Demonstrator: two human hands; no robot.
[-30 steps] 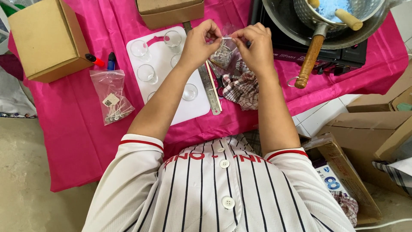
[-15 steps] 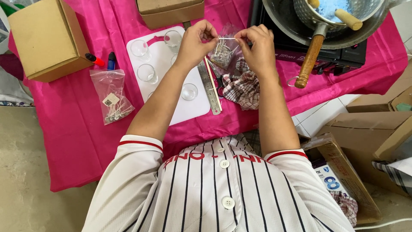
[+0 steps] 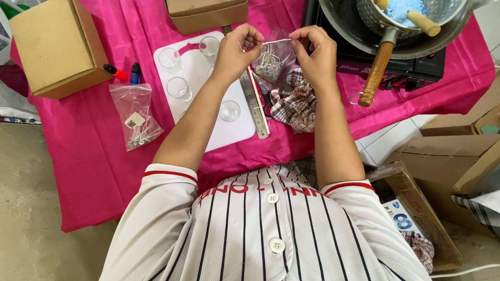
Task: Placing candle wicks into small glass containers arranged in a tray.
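Left hand (image 3: 235, 49) and right hand (image 3: 315, 52) each pinch a top corner of a small clear bag (image 3: 272, 61), fingers closed on its rim. It hangs above the pink worktop (image 3: 99, 166), over a steel ruler (image 3: 253, 104) and checked cloth (image 3: 298, 104). Its contents look like thin wicks, though that is hard to tell.

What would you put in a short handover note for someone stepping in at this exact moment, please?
Left hand and right hand: both raised over the table, each pinching one top corner of a small clear bag of wicks.
Around: white board with clear glass cups, metal ruler and checked cloth under the hands, second wick bag lying to the left.
Done: cups set out on the board.
Left: no wick shows in any cup; whether the held bag is open cannot be told.
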